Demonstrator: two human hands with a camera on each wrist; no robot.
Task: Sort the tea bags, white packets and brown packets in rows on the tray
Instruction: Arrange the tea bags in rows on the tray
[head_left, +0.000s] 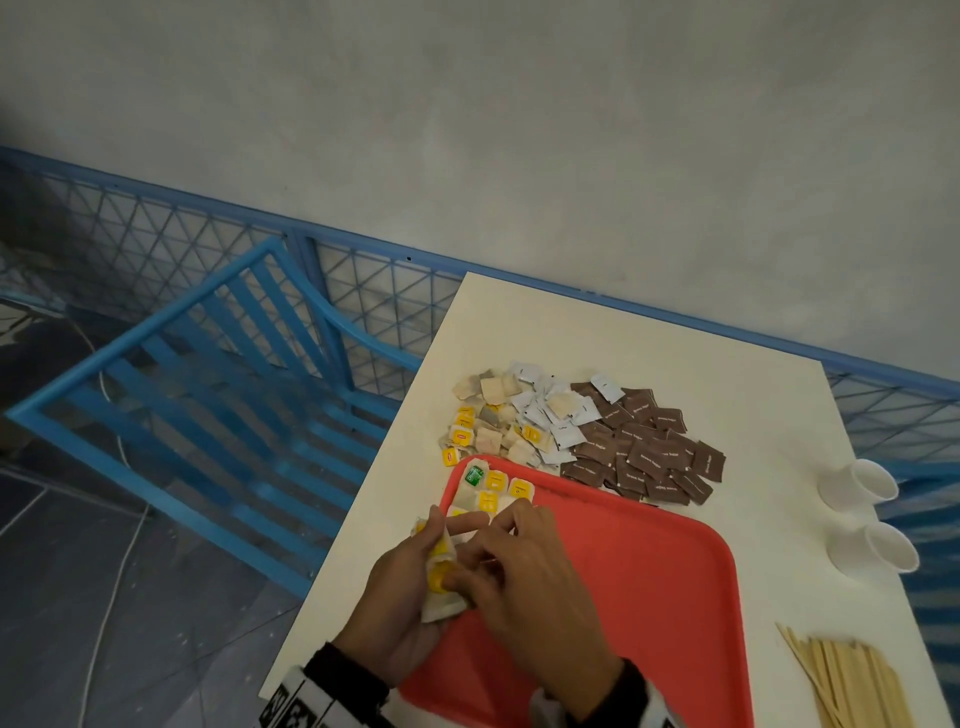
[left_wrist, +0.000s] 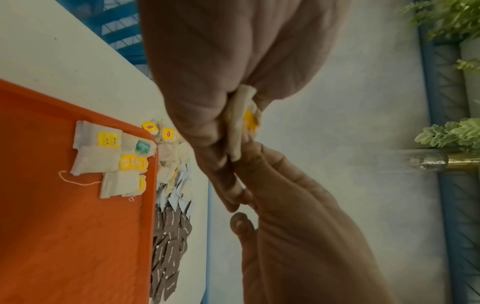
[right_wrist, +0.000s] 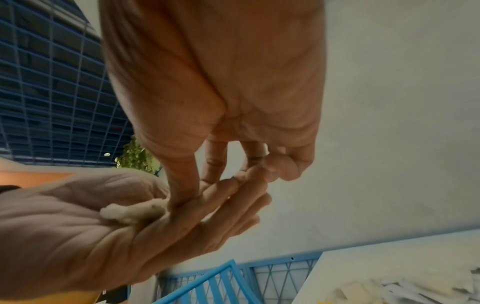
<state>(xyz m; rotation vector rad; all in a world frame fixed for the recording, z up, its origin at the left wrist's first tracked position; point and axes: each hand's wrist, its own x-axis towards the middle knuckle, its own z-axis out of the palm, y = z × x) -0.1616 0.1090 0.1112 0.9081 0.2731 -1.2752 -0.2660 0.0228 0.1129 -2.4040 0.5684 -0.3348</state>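
Sorting stage: tea bags first; a short row sits in the far left corner of the tray (head_left: 675, 597).
Left hand (head_left: 400, 597): curled round a bunch of tea bags (head_left: 441, 577) above the tray's left edge.
Right hand (head_left: 524, 577): fingertips pinching at that bunch.
Next move: likely pull one bag free and lay it beside the row.
Look of the bags: pale, soft pouches, yellow tags.
Waiting: white packets (head_left: 550, 415) and brown packets (head_left: 644, 452) heaped beyond the tray.
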